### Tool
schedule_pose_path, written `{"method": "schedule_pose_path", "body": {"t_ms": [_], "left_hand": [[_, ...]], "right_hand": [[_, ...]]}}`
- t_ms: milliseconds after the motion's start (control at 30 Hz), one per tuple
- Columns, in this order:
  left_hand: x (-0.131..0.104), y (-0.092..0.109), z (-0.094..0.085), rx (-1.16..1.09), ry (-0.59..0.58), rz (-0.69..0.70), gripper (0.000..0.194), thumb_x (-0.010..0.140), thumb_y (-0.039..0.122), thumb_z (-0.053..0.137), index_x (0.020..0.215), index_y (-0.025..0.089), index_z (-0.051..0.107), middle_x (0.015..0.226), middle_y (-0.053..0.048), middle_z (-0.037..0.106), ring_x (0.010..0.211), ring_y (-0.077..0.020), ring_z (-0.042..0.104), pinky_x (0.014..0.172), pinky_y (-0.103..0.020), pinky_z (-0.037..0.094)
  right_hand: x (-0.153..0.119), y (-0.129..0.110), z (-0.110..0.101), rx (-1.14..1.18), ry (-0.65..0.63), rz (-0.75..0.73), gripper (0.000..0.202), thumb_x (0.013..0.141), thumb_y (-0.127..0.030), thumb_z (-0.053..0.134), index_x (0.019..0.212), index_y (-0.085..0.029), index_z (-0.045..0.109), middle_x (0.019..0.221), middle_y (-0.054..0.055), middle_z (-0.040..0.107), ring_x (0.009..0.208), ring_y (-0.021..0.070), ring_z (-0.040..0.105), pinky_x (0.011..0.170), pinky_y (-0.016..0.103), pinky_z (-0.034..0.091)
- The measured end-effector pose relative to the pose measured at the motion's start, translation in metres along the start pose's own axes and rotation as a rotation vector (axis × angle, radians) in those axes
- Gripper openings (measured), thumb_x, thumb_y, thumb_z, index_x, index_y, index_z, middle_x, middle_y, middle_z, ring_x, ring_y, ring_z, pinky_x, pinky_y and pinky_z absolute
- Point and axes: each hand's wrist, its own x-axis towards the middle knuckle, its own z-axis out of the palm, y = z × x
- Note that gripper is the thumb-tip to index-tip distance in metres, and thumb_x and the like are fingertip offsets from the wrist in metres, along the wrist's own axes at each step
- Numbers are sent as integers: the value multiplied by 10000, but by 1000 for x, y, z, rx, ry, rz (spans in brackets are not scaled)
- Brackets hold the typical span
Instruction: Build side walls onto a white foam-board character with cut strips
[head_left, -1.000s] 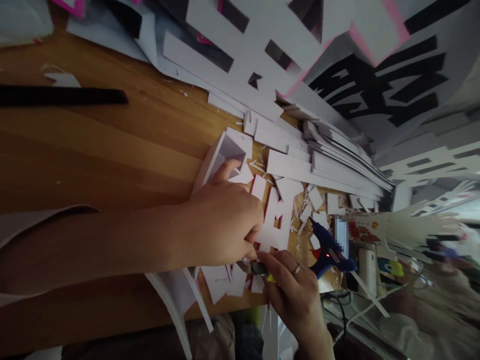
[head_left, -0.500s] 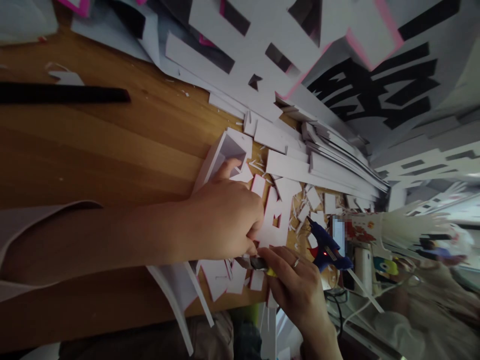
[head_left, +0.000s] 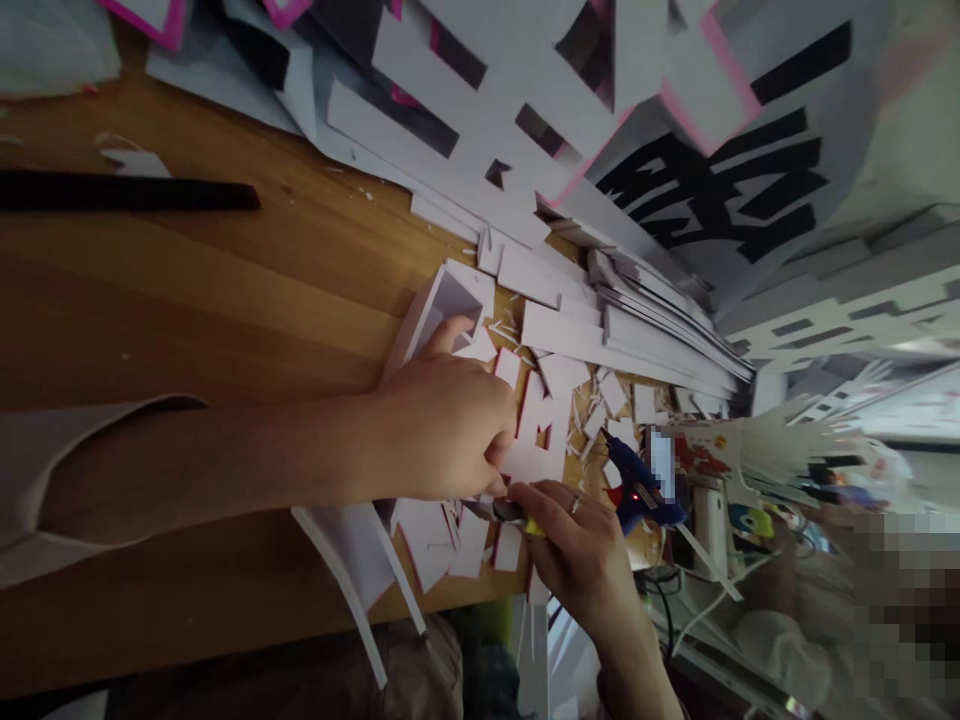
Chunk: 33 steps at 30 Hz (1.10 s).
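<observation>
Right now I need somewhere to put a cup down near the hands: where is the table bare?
Bare wood table shows between the black strip and the left forearm, and below it along the near edge. It is crowded round the left hand, right hand, white cut-out, scraps and blue glue gun.

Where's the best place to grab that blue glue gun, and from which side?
Take the blue glue gun by its handle, the thicker end lying toward the cluttered table edge. Come from that side: its nozzle points at the white scraps, and the right hand crowds the near side.
</observation>
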Motion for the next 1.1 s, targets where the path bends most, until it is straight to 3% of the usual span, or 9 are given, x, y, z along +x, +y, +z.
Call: {"method": "schedule_pose_path", "body": {"t_ms": [167, 667, 1100], "left_hand": [[-1, 3, -5, 19, -39, -13, 233, 750, 288, 766, 531, 256, 692, 571, 63, 678, 742, -161, 629, 1132, -453, 195], [1, 0, 0, 69, -45, -6, 178, 697, 333, 809, 550, 280, 723, 594, 60, 703, 821, -186, 653, 1145, -452, 154], [1, 3, -7, 148, -125, -8, 183, 748, 418, 775, 624, 286, 749, 675, 45, 740, 845, -181, 657, 1093, -431, 193]], "right_hand": [[-1, 1, 1, 25, -10, -1, 280, 924, -79, 468, 1161, -197, 559, 885, 49, 701, 736, 194, 662, 652, 285, 497], [1, 1, -7, 10, -122, 47, 154, 999, -201, 489, 1123, -197, 580, 886, 35, 719, 689, 186, 677, 616, 275, 446], [-2, 5, -3, -16, -77, 21, 221, 1045, -302, 441, 1130, -177, 602, 907, 47, 744, 718, 183, 704, 620, 266, 432]]}}
